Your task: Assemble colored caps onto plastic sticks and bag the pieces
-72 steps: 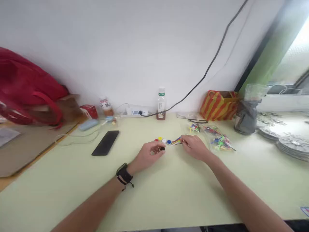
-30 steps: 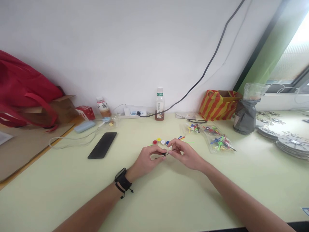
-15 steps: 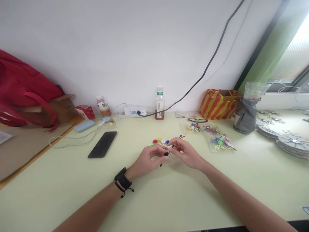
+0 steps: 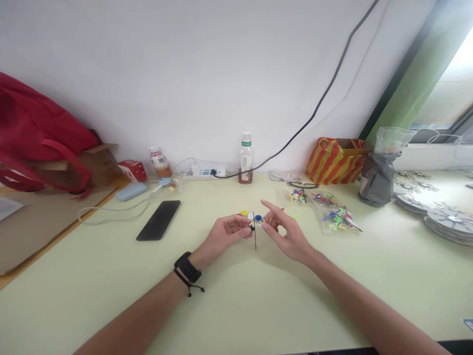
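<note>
"Black pointer (image 4: 254, 240), slim and nearly upright in the head view, hangs between two bare hands over a pale green tabletop (image 4: 221, 310). Who has it?"

"The left hand (image 4: 227, 231), fingers pinched on a small black hub (image 4: 253, 228) at the pointer's middle. The right hand (image 4: 290, 235) is just beside but apart, thumb and forefinger parted, forefinger raised. A pale sliver by its curled fingers is too small to identify."

"Which step does the moment catch?"

"Joining pointer and hub, by the look of it, or checking their fit; whether they are fully seated, one cannot tell."

"And the next move calls for what?"

"A steady left pinch, I judge, and a light right fingertip on so thin a piece, which could slip."

"What surrounds them?"

"A yellow cap (image 4: 244, 212), a white cap (image 4: 251, 216) and a blue cap (image 4: 258, 218) sit just beyond the fingers. A clear plastic bag (image 4: 325, 227) of coloured pointers (image 4: 339, 217) lies to the right, a black smartphone (image 4: 158, 220) to the left."
</note>
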Motion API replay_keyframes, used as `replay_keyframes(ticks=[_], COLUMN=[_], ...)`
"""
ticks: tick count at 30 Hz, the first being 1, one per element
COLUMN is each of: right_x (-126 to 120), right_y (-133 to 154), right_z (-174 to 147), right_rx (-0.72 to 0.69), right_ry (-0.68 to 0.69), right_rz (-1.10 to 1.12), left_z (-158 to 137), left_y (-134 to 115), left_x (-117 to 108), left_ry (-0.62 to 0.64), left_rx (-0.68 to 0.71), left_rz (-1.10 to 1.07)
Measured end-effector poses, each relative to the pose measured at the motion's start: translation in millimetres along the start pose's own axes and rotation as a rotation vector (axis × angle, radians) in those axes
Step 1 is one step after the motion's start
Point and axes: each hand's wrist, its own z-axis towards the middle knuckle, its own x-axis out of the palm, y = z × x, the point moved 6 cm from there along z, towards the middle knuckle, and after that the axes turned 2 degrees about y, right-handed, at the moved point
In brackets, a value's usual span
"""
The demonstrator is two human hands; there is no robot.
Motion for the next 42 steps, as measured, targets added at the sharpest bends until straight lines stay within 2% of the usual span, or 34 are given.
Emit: replay_keyframes(ticks=[5, 8, 20, 30, 35, 40, 42], right_x=[10.9, 11.8, 20.1, 16.1, 12.7, 14.2, 10.2], right_y=[-7.1, -8.1, -11.4, -5.7, -3.9, 8.5, 9.4], right_z=[0.2, 2.3, -0.6, -1.9, -1.1, -0.4, 0.7], right_rx=[0.15, 0.17, 0.136, 0.1, 0.179, 0.166, 0.146], right_ry=[0.103, 0.145, 0.115, 0.07, 0.025, 0.252, 0.216], right_rz=[0.107, 0.129, 0.157, 0.015, 0.149, 0.333, 0.371], left_z=[1.3, 1.5, -0.5, -0.2, 0.5, 1.2, 1.5], left_y=[-0.4, -1.7, -3.5, -1.2, 2.4, 6.3, 7.2], left_x=[-3.8, -5.0, 2.3, -2.0, -5.0, -5.8, -6.3], left_ry=[-0.03, -0.047, 0.023, -0.026, -0.05, -0.061, -0.065], left_rx=[0.001, -0.001, -0.005, -0.027, -0.048, -0.068, -0.065], left_rz=[-0.024, -0.009, 0.031, 0.014, -0.009, -0.001, 0.0])
